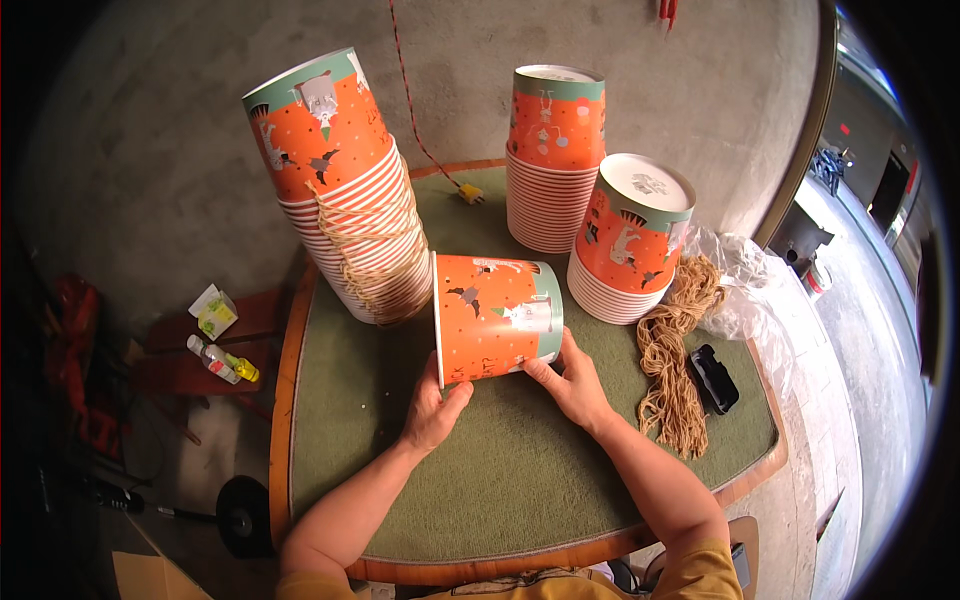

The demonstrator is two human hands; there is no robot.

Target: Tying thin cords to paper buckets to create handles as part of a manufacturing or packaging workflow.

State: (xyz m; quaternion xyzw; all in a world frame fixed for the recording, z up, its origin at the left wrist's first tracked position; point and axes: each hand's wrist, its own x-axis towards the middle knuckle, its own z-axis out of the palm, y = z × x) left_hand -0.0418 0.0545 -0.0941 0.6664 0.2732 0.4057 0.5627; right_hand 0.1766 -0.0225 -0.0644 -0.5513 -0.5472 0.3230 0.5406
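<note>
Between my hands an orange and green paper bucket [490, 315] lies on its side above the table, its rimmed mouth turned left and its base right. My left hand [436, 410] grips the rim end from below, thumb on the outside. At the base end my right hand [572, 383] holds the bucket, thumb along its lower side. Just behind on the left leans a tall stack of matching buckets [365, 220] with tan cords around it. Two shorter upside-down stacks, one at the back [555, 150] and one to the right [630, 240], stand nearby.
The table [450, 480] has a green cloth top and wooden edge. On its right lie a bundle of tan cords [680, 360], a black case [712, 380] and clear plastic wrap [750, 290]. A yellow plug [470, 193] rests at the back. Bottles [215, 360] sit on a low bench at left.
</note>
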